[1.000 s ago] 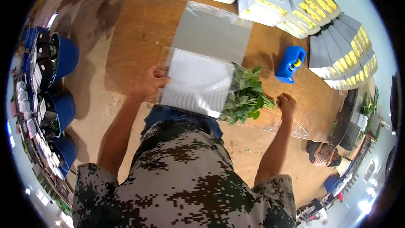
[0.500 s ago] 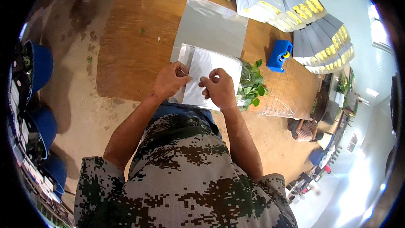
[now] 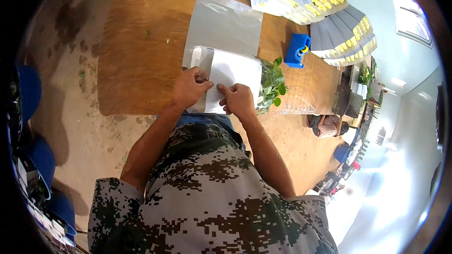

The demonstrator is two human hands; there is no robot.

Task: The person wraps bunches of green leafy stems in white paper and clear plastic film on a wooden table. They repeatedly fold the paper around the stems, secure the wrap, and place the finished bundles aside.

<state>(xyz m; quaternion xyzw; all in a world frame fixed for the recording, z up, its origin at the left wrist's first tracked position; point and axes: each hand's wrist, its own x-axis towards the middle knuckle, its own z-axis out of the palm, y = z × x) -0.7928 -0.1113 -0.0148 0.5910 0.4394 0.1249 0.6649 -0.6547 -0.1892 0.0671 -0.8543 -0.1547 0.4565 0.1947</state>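
A white corrugated cardboard wrapper (image 3: 234, 77) lies on the near edge of the wooden table, folded over at its left side. Green leafy stems (image 3: 271, 84) stick out of its right end. My left hand (image 3: 190, 87) is closed at the folded left edge, its thumb on the ribbed surface. Over the middle of the wrapper is my right hand (image 3: 238, 99), fingers curled and thumb pointing toward the left thumb; whatever it pinches is too small to make out. Beneath and beyond the wrapper lies a clear plastic sheet (image 3: 226, 21).
A blue tape dispenser (image 3: 295, 51) stands on the table (image 3: 141, 56) to the right. Several white-wrapped bundles with yellow flowers (image 3: 341, 37) are piled along the far side. Blue buckets (image 3: 40, 157) line the floor at left. Another person (image 3: 325, 125) is low down at the right.
The view has shifted, so the table sits a little farther left and up. My right hand has come down onto the wrapper, its thumb now closer to my left thumb.
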